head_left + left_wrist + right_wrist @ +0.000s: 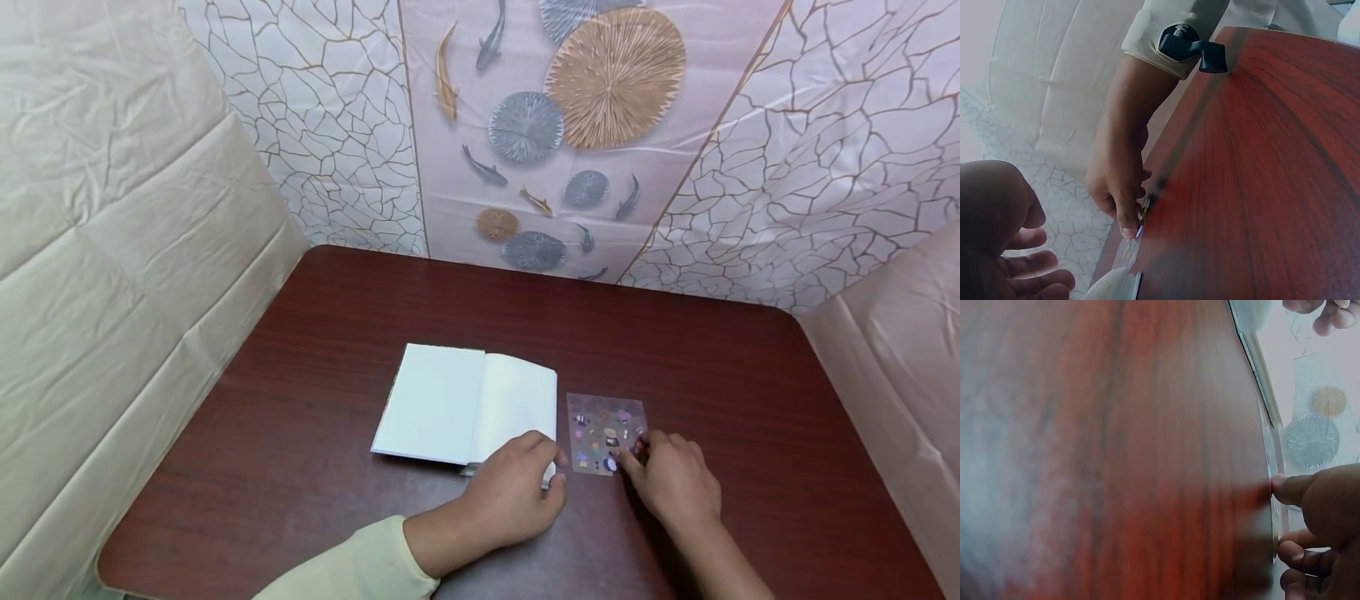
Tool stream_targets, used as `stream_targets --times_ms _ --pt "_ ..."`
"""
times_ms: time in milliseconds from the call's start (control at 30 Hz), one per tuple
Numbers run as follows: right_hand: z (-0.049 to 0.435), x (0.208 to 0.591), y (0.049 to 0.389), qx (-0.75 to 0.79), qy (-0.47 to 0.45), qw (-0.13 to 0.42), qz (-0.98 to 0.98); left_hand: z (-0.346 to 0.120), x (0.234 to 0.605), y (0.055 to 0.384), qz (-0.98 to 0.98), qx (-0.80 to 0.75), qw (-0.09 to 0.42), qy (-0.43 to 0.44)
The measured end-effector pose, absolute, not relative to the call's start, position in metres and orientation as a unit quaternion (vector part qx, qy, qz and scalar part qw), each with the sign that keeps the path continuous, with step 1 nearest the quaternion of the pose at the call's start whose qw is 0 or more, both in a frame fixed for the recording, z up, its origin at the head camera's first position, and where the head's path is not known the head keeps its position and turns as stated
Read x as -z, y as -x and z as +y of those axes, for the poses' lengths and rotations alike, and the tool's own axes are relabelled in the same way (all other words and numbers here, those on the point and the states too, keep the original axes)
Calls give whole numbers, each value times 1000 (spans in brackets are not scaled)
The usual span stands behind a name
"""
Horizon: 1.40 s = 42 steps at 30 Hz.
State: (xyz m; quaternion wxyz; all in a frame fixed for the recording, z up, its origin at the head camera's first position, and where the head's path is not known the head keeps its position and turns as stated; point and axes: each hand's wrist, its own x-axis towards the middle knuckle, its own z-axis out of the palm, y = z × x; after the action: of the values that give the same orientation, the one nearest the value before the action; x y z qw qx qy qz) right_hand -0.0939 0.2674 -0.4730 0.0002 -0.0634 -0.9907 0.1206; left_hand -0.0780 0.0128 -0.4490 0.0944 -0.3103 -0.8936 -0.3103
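Observation:
An open book (435, 404) with blank white pages lies on the table. My left hand (510, 492) is at the lower right corner of its right page, fingers loosely bent; in the left wrist view those fingers (1029, 265) hold nothing. Right of the book lies a clear sticker sheet (600, 408) with small colourful stickers. My right hand (678, 483) holds this sheet at its lower right, thumb on top and bent fingers by the right edge. The right wrist view shows the thumb and a finger of the right hand (1329, 519) touching the thin sheet, spaced apart.
The dark red wooden table (300, 350) has rounded corners. Behind it hangs a patterned cloth (525, 208) with fish and round shapes. A pale cloth wall (112, 250) runs along the left, another on the right.

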Motion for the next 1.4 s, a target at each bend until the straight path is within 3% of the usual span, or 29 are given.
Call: stream_targets --times_ms 733,1067,1400 --pt "263 473 93 -146 58 28 -987 10 452 82 -894 313 105 304" --pt "265 464 92 -190 82 27 -978 12 451 87 -892 349 42 282" --pt "259 454 88 -217 87 55 -971 14 453 91 -884 391 31 254"
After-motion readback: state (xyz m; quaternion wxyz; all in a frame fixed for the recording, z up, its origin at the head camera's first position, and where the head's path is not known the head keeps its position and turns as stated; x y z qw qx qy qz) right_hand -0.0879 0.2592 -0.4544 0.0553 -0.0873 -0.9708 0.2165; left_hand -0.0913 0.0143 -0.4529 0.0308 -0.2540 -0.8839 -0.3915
